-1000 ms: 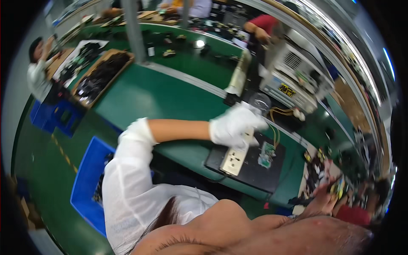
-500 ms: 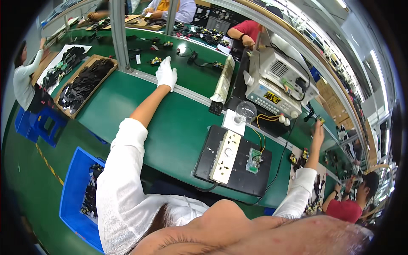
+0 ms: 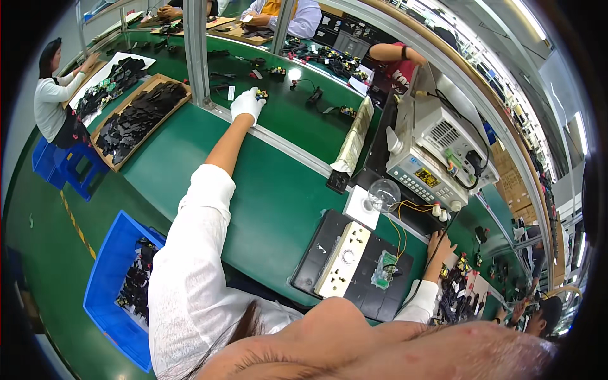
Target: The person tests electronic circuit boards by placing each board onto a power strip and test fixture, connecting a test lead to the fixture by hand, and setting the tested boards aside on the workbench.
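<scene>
My left hand (image 3: 248,107), in a white glove, reaches over the metal rail of the green bench. Its fingers close at the side of a small circuit board (image 3: 261,95) with yellow parts; the glove hides part of the grip. My bare right hand (image 3: 441,245) is at the rail on the right, fingers spread, with no object seen in it. A black cable runs across that hand. Close by lies a pile of wired boards (image 3: 453,278).
A black case (image 3: 396,297) carries a white socket strip (image 3: 342,259) and a green board (image 3: 384,269). Behind it are a glass bulb (image 3: 384,195) and stacked test instruments (image 3: 421,171). A blue bin (image 3: 104,285) and a box of black parts (image 3: 142,117) are leftward. Co-workers sit around.
My right hand has drawn back from the far right belt to the near rail. The left glove has closed in on the small board. The view has shifted slightly.
</scene>
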Demonstrator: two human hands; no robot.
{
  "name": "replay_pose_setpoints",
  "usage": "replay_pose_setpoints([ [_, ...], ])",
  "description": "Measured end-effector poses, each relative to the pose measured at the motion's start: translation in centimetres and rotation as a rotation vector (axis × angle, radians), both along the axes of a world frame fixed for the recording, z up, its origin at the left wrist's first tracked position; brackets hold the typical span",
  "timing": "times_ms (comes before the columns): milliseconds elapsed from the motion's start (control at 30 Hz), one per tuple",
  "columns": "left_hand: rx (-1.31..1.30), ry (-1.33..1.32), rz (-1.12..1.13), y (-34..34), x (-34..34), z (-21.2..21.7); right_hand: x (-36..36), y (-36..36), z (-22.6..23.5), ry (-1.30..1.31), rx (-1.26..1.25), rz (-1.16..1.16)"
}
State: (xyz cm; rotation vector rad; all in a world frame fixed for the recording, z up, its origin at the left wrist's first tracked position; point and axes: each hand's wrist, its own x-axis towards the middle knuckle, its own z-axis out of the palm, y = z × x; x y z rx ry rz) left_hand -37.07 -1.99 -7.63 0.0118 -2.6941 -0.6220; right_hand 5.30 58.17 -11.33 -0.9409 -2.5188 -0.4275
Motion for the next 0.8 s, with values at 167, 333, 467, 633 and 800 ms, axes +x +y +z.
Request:
replay_pose_setpoints([
  [167, 0.050, 0.052, -0.034, 0.2, -0.5, -0.6, -0.6, -0.8, 1.6, -0.170, -0.020, -0.124],
  [333, 0.692, -0.208, -0.151, -1.5, 1.6, 0.6, -0.4, -1.0, 1.1, -0.112, -0.070, -0.168],
  [467, 0.955, -0.081, -0.433, -2.4, 6.0, 3.4, 0.9, -2.3, 4.6, -0.147, 0.007, -0.162],
  [633, 0.848, 0.153, -0.700, -3.5, 14.3, 13.1, 2.8, -8.0, 16.5, 0.588, -0.164, 0.402],
  [800, 1.151, -0.019, -1.047, 0.3, 24.3, 22.3, 3.1, -21.5, 18.7, 0.669, -0.987, 1.028],
])
